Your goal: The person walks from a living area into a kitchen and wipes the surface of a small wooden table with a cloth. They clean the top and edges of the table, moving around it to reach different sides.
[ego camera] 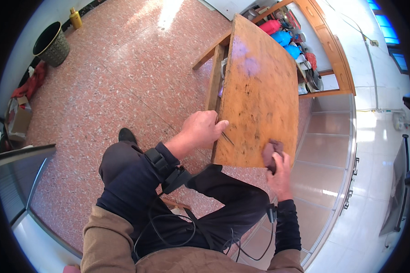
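My right hand (282, 174) grips a crumpled brown cloth (270, 153) at the near right corner of a wooden table (256, 112). The cloth lies partly on the tabletop, and its underside is hidden. At the table's left edge, my left hand (202, 128) has its fingers curled and its thumb laid over the top. Those fingertips are hidden below the edge. Two thin dark lines (228, 138) show on the wood beside the left thumb; I cannot tell whether they are cracks or slender objects. Dark stains and scratches mark the worn tabletop.
Beyond the table's far right side, a wooden cabinet (329, 41) holds blue bottles (282, 37), a pink container (270, 26) and pans. Glass-fronted panels (323, 150) run along the right. A patterned bin (56, 49) and a cardboard box (19, 121) stand at left. Cables (172, 243) hang over my lap.
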Demonstrator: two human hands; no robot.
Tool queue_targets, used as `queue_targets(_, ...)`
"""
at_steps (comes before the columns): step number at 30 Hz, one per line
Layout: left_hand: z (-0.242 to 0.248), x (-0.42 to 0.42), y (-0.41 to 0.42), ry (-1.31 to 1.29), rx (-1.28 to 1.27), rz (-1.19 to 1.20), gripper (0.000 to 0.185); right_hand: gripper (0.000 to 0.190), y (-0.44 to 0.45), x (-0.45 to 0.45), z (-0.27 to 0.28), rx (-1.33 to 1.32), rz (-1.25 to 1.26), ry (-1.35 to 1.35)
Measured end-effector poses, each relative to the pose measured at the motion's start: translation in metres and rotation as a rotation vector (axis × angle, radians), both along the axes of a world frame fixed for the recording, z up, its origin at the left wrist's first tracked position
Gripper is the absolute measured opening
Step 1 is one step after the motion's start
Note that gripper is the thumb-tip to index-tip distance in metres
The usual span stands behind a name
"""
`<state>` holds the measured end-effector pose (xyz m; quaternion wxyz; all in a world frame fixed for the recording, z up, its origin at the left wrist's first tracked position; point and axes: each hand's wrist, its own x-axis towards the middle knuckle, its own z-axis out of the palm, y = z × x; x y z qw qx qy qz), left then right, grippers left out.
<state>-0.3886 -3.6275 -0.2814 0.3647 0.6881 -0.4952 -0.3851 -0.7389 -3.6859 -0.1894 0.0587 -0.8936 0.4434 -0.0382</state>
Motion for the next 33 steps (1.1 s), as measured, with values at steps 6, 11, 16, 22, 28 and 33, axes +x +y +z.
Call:
queue_targets(6, -0.005, 0.019, -0.006, -0.038, -0.176, 0.104, 0.036, 0.054, 0.025, 0.106, 0.004, 0.095, 0.273, -0.104)
queue_targets(11, -0.002, 0.032, -0.002, 0.016, -0.205, 0.181, 0.028, 0.047, 0.027, 0.129, 0.008, 0.081, 0.402, -0.07)
queue_targets(16, 0.009, 0.037, -0.004, 0.043, -0.207, 0.206, 0.028, 0.043, -0.008, 0.157, 0.004, 0.08, 0.438, -0.09)
queue_targets(22, 0.016, 0.046, -0.003, 0.071, -0.236, 0.284, 0.026, 0.037, -0.083, 0.226, -0.013, -0.01, 0.498, -0.178)
queue_targets(28, 0.026, 0.058, -0.001, 0.256, -0.213, 0.357, 0.025, 0.037, -0.172, 0.29, -0.031, -0.07, 0.373, -0.191)
queue_targets(33, 0.035, 0.061, 0.006, 0.222, -0.208, 0.389, 0.023, 0.041, -0.237, 0.323, -0.034, -0.088, 0.3, -0.158)
